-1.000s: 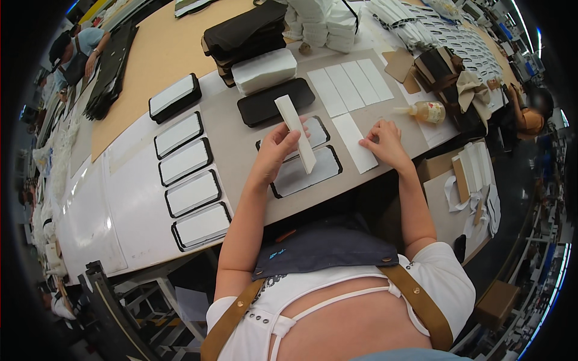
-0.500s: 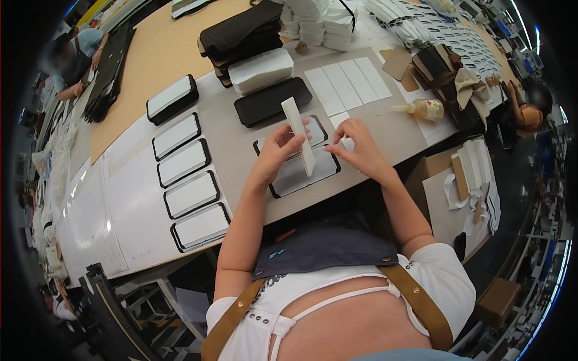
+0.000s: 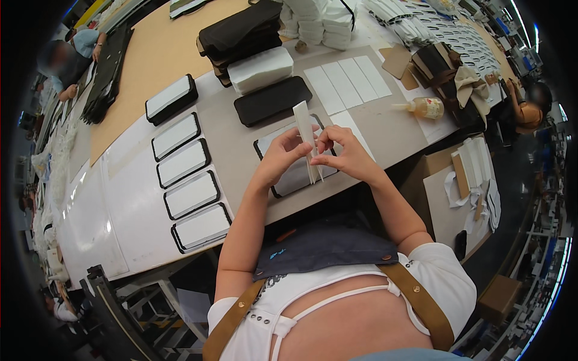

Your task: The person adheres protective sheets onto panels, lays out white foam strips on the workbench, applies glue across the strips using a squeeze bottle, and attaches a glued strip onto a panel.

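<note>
My left hand (image 3: 282,153) grips a thin bundle of white rectangular strips (image 3: 304,117) on edge, tilted slightly. My right hand (image 3: 348,155) pinches the near side of the bundle, where one strip stands slightly apart at the lower end. Beneath both hands lie grey-white panels with black rims (image 3: 289,182), partly covered by the hands. Just beyond them is a plain black panel with rounded corners (image 3: 272,101). White strips laid side by side (image 3: 348,85) rest at the far right of it, and another white piece sticks out behind my right hand.
To the left runs a column of black-rimmed white panels (image 3: 188,163). A white stack (image 3: 260,71) and dark folded pieces (image 3: 241,36) stand behind. On the right are a bottle of yellowish liquid (image 3: 427,109) and dark bags (image 3: 436,69). Other people work at both sides.
My right hand has moved left from beside the bundle onto it and now pinches it. The bundle stands more upright, and one strip has parted from it at the lower end.
</note>
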`<state>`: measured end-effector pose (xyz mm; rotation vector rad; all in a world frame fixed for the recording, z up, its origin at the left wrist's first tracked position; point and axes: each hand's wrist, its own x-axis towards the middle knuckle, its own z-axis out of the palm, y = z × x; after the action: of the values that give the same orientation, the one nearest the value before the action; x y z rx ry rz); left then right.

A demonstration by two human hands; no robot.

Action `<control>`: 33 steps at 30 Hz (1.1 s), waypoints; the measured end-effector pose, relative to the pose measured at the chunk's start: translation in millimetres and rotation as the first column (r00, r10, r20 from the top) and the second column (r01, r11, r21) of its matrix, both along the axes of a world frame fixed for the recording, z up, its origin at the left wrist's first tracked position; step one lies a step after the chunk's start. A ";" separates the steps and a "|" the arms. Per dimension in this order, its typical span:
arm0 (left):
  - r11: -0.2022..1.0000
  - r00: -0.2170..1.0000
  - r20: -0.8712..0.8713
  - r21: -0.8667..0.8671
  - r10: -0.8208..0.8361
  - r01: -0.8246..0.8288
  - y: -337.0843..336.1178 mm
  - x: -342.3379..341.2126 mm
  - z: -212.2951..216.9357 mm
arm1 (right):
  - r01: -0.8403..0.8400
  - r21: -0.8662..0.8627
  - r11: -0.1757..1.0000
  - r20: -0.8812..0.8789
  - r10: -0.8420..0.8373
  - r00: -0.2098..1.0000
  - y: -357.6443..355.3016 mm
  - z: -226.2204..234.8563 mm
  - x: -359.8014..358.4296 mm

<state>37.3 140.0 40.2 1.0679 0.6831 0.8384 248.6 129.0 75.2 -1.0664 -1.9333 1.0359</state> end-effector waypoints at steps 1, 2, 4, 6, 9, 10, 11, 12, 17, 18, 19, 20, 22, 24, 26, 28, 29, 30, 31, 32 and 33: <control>1.000 1.000 -0.004 0.002 -0.008 0.008 0.0 0.1 0.2 | -0.006 0.005 1.000 -0.001 0.006 1.000 -0.3 -1.0 0.6; 1.000 1.000 -0.004 0.002 -0.008 0.008 0.2 -0.2 -0.8 | -0.006 0.005 1.000 -0.001 0.006 1.000 -0.8 -1.7 0.2; 1.000 1.000 0.003 0.017 -0.016 0.016 0.6 -0.6 -3.6 | 0.016 0.072 0.997 0.018 -0.018 1.000 -2.4 -2.4 -1.4; 1.000 1.000 0.005 0.009 -0.010 0.010 0.9 -0.2 -0.9 | 0.021 0.113 0.993 0.041 -0.026 0.999 -3.1 1.0 -2.2; 1.000 1.000 -0.005 -0.004 0.019 -0.019 -0.1 -0.2 2.9 | 0.027 0.045 0.999 -0.007 -0.026 1.000 -1.0 5.3 4.1; 0.999 0.999 -0.016 -0.009 0.040 -0.040 -0.2 -0.3 3.3 | 0.022 -0.063 0.998 -0.076 -0.026 0.997 1.1 6.3 10.2; 0.999 0.999 -0.017 -0.008 0.040 -0.041 -0.2 -1.6 3.7 | 0.115 -0.006 0.993 -0.037 -0.115 0.993 3.7 8.6 19.3; 0.997 0.998 0.040 -0.056 0.053 -0.051 0.1 -3.6 2.7 | 0.206 0.053 0.977 -0.003 -0.206 0.979 7.0 9.7 32.5; 0.992 0.991 0.099 -0.105 0.085 -0.074 0.5 -3.8 2.8 | 0.363 -0.032 0.931 0.105 -0.358 0.928 16.4 4.7 124.7; 0.993 0.993 0.091 -0.093 0.080 -0.072 0.5 -3.3 2.3 | 0.384 -0.047 0.922 0.179 -0.371 0.911 16.5 0.7 139.1; 0.994 0.994 0.083 -0.080 0.076 -0.069 0.4 -2.9 2.1 | 0.406 -0.059 0.912 0.253 -0.379 0.890 16.2 -5.3 151.0; 0.995 0.994 0.085 -0.081 0.073 -0.066 0.3 -2.3 2.1 | 0.409 -0.058 0.911 0.255 -0.382 0.888 15.0 -10.0 158.8; 0.998 0.997 0.060 -0.055 0.046 -0.042 -0.5 -1.2 2.7 | 0.434 -0.191 0.880 0.334 -0.357 0.872 13.5 -22.8 171.2; 0.998 0.998 0.054 -0.051 0.038 -0.035 -0.1 -0.8 2.4 | 0.449 -0.128 0.884 0.393 -0.371 0.842 13.7 -32.8 171.5; 0.998 0.998 0.045 -0.048 0.032 -0.030 0.7 -1.2 1.1 | 0.456 -0.066 0.887 0.447 -0.383 0.809 14.6 -35.6 168.8; 0.998 0.998 0.052 -0.057 0.040 -0.037 1.3 -2.8 -2.1 | 0.443 0.016 0.897 0.532 -0.382 0.755 15.9 -32.6 160.5; 0.998 0.998 0.051 -0.057 0.038 -0.036 1.5 -2.5 -1.9 | 0.444 0.016 0.896 0.531 -0.384 0.755 15.9 -33.3 160.8; 0.997 0.998 0.043 -0.061 0.041 -0.038 1.7 -2.4 -1.6 | 0.438 0.030 0.898 0.541 -0.384 0.749 15.8 -34.3 161.1; 0.997 0.998 0.035 -0.064 0.043 -0.041 2.0 -2.3 -1.4 | 0.432 0.045 0.901 0.550 -0.384 0.742 15.7 -35.0 161.2; 0.997 0.998 0.034 -0.065 0.043 -0.041 1.9 -2.2 -1.4 | 0.433 0.043 0.900 0.550 -0.383 0.742 15.3 -34.4 159.5; 0.997 0.999 0.030 -0.065 0.045 -0.043 1.9 -2.2 -1.5 | 0.429 0.069 0.901 0.573 -0.388 0.722 15.2 -33.5 156.9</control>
<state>35.1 141.9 38.7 0.9834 0.7042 0.8638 405.4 144.2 41.7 -1.9228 -1.9603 0.5568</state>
